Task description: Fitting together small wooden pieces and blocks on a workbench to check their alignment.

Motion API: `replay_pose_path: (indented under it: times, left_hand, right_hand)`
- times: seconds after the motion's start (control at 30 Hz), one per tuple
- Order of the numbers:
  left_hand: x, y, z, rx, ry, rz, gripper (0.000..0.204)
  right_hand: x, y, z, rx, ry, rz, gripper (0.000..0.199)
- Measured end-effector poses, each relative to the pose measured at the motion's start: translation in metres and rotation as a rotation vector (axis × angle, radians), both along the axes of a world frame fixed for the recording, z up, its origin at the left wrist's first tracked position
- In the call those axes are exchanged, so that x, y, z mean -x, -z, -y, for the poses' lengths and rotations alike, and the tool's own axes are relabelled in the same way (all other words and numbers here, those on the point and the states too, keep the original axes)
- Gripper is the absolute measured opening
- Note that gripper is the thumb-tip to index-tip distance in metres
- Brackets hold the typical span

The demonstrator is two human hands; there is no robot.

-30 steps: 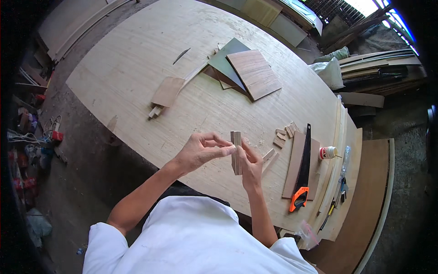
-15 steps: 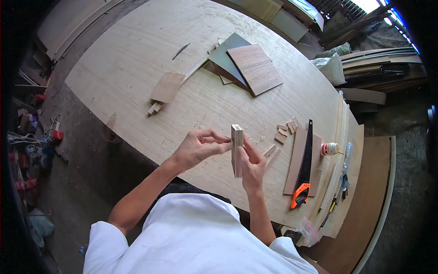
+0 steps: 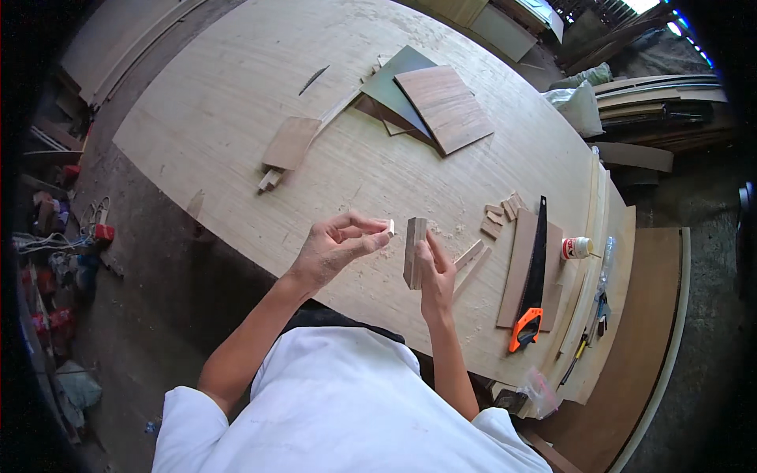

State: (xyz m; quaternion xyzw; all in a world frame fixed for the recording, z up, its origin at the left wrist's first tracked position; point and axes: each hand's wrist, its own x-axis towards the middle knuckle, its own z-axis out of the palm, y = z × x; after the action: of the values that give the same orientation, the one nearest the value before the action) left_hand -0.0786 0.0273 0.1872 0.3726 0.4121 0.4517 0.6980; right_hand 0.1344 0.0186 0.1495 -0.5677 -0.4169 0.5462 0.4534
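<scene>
My right hand (image 3: 434, 273) holds a small upright wooden block (image 3: 413, 251) above the near edge of the large plywood table (image 3: 236, 126). My left hand (image 3: 335, 248) pinches a tiny pale wood piece (image 3: 389, 228) between thumb and fingers, just left of the block and apart from it. Two thin wood strips (image 3: 471, 262) lie on the table right beside my right hand.
A handsaw with an orange handle (image 3: 531, 292) lies on a board (image 3: 516, 268) at the right, next to small wood offcuts (image 3: 499, 214) and a glue bottle (image 3: 576, 247). Flat wood panels (image 3: 441, 106) sit farther back; another small panel (image 3: 289, 143) lies at left. Clutter covers the floor at left.
My left hand has drawn slightly away from the block, with the tiny piece now showing at its fingertips. The right hand keeps the block upright in about the same place.
</scene>
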Motion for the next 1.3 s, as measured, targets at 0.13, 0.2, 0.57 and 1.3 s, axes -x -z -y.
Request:
replay_pose_path:
  times: [0.13,0.2,0.57,1.3]
  left_hand:
    - [-0.002,0.000,0.002,-0.022,-0.034,0.008,0.023]
    - [-0.004,-0.002,0.002,-0.024,-0.037,-0.002,0.024]
    - [-0.012,-0.001,0.008,0.025,-0.058,-0.077,0.041]
    - [-0.033,0.013,0.018,0.039,-0.112,-0.072,0.038]
  right_hand:
    - [0.000,-0.001,-0.001,0.036,-0.007,-0.007,0.057]
    - [-0.003,0.003,-0.002,0.043,0.019,-0.062,0.059]
    - [0.018,-0.018,0.003,-0.040,-0.043,-0.300,0.069]
    - [0.019,-0.001,0.001,0.025,-0.112,-0.356,0.068]
